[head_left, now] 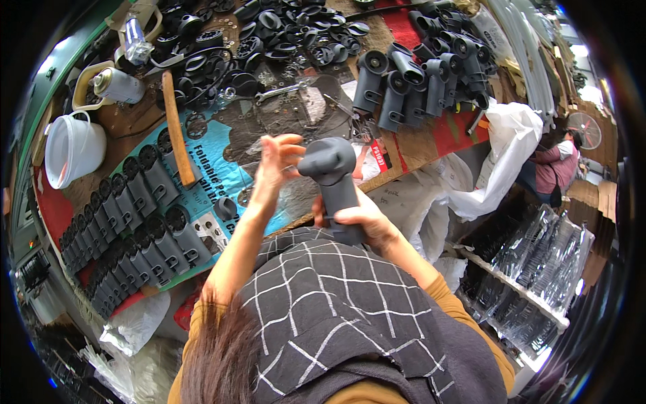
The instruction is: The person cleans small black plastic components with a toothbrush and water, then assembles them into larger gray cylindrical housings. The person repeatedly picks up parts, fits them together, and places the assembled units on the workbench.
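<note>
White plastic first: saw a bucket [84, 148] at the far left, standing on the tabletop [259, 126], with a spray can [121, 86] just beyond. Found two slanting rows of dark grey tubes [136, 187] nearer, laid side by side. Noted a curved wooden handle [175, 131], lower end resting on a blue sheet [219, 156], then a pile of black knobs [272, 21] toward the back. Next, saw the left grip [271, 163] raised and loosely wide, beside the knobbed end of a grey piece [341, 195]; could not tell whether touching. Noticed a metal wrench [278, 93] lying behind, near the black knobs. Found the grey piece held up in the middle, over the near edge of the tabletop, knobbed end uppermost. Saw the right grip [370, 219] wrapped around its lower part, thumb across the front. Spotted a crowded heap of grey pipes [398, 102] beyond, then a white bag [506, 145] by the tabletop's right edge. Last, made out shiny wrapped packs [538, 252], a co-worker [562, 170] and a round fan [584, 130].
</note>
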The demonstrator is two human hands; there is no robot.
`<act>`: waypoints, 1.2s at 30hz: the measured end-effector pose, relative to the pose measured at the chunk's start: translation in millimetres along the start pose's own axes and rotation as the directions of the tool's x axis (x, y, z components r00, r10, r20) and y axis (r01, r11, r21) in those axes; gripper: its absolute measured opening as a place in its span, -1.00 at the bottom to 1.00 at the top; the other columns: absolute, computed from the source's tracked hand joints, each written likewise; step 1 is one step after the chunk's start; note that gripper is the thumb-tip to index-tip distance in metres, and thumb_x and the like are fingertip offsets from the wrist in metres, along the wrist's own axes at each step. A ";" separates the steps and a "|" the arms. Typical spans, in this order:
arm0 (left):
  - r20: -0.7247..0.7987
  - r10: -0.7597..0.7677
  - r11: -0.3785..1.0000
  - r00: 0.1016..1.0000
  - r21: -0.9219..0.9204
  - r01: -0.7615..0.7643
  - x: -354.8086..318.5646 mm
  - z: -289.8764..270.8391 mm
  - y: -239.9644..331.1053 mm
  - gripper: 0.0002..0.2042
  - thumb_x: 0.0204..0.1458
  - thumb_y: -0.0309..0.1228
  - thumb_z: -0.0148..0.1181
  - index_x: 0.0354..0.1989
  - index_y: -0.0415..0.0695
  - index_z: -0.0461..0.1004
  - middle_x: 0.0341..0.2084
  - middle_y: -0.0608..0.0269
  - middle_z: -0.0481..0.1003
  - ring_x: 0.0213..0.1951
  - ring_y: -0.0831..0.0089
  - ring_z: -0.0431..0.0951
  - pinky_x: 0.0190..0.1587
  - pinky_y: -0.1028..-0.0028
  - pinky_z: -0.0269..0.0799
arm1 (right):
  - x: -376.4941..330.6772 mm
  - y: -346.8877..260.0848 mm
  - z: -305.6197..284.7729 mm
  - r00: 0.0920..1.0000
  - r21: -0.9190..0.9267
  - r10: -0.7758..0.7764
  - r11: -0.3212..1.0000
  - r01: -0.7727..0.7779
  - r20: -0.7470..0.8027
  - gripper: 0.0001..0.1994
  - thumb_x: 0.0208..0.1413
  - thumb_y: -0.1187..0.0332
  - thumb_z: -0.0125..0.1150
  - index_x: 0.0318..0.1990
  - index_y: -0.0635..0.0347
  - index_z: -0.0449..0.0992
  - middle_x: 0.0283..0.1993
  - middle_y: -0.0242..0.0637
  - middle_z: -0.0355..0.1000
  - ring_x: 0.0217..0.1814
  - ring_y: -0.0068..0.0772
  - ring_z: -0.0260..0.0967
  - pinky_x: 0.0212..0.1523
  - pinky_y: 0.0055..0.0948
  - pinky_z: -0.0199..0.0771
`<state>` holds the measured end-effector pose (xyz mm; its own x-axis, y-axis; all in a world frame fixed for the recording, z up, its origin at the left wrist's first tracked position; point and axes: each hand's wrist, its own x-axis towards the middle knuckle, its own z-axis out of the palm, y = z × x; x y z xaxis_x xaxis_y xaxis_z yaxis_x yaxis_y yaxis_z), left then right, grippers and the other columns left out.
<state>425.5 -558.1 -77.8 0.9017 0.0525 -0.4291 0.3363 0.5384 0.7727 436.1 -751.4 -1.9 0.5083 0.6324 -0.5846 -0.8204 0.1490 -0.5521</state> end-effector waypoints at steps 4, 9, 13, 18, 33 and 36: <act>0.068 0.511 0.051 0.857 0.993 -0.109 -20.5 -62.7 -13.1 -0.60 -0.05 -0.18 0.29 -0.07 -0.07 0.43 -0.07 0.21 0.39 0.06 0.15 0.32 0.14 0.21 0.15 | -18.0 -1.5 -9.7 0.984 0.375 0.005 0.924 -0.073 0.179 -0.32 -0.25 0.23 0.30 0.07 0.39 0.26 -0.14 -0.10 0.40 -0.15 -0.28 0.44 -0.08 -0.27 0.53; 0.030 0.302 -0.199 0.953 0.979 0.033 -71.2 -119.7 -24.8 -0.75 -0.14 -0.40 0.29 -0.23 -0.04 0.47 -0.05 0.27 0.37 0.13 0.20 0.24 0.19 0.14 0.06 | -17.8 8.2 -71.9 0.964 -0.034 -0.053 0.998 0.046 -0.261 -0.23 -0.24 0.33 0.25 0.23 0.32 0.15 -0.07 -0.04 0.41 -0.06 -0.20 0.44 -0.02 -0.25 0.50; 0.072 0.418 -0.083 0.905 0.996 -0.042 -74.9 -102.7 -27.0 -0.70 -0.14 -0.39 0.34 -0.18 -0.03 0.47 0.01 0.26 0.33 0.18 0.17 0.19 0.22 0.11 0.03 | -20.7 14.6 -146.6 0.571 -0.793 -0.565 0.530 -0.301 -0.595 0.04 -0.23 0.33 0.26 0.44 -0.04 -0.26 0.26 0.15 0.21 0.22 0.07 0.28 0.19 -0.18 0.30; 0.153 0.489 0.030 0.859 0.981 -0.192 -59.3 -64.1 -30.3 -0.82 -0.10 -0.49 0.29 -0.28 -0.08 0.51 -0.11 0.23 0.43 0.07 0.19 0.30 0.13 0.25 0.14 | -76.6 32.9 -231.3 0.342 -0.213 -0.328 0.918 0.333 -0.880 -0.40 -0.13 0.41 0.21 0.15 0.29 0.21 -0.20 -0.11 0.41 -0.32 -0.24 0.42 -0.24 -0.33 0.51; -0.073 0.179 0.494 0.981 0.869 -0.026 -14.8 -31.0 2.0 -0.84 -0.03 -0.59 0.26 -0.25 -0.18 0.52 -0.45 0.35 0.52 -0.45 0.59 0.44 -0.36 0.56 0.36 | -64.3 5.0 -265.9 0.176 -0.788 -0.768 0.599 -0.144 -0.616 -0.82 0.13 0.32 0.21 -0.27 0.26 0.61 -0.34 -0.29 0.53 -0.26 -0.47 0.45 -0.19 -0.48 0.42; -0.048 0.208 0.587 0.977 0.805 -0.086 -31.6 -21.9 8.3 -0.91 0.06 -0.54 0.23 -0.26 -0.21 0.53 -0.54 0.39 0.50 -0.56 0.72 0.39 -0.50 0.67 0.30 | 46.6 -59.0 -217.7 0.215 -0.995 -0.972 0.092 -0.041 -0.099 -0.75 0.06 0.24 0.25 -0.19 0.21 0.57 -0.20 -0.17 0.47 -0.12 -0.13 0.40 -0.08 -0.26 0.40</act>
<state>393.9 -536.9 -68.1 0.9380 0.2036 -0.2806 0.3387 -0.3659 0.8668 565.2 -896.2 -126.0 0.9323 -0.0842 0.3518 0.1638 -0.7687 -0.6183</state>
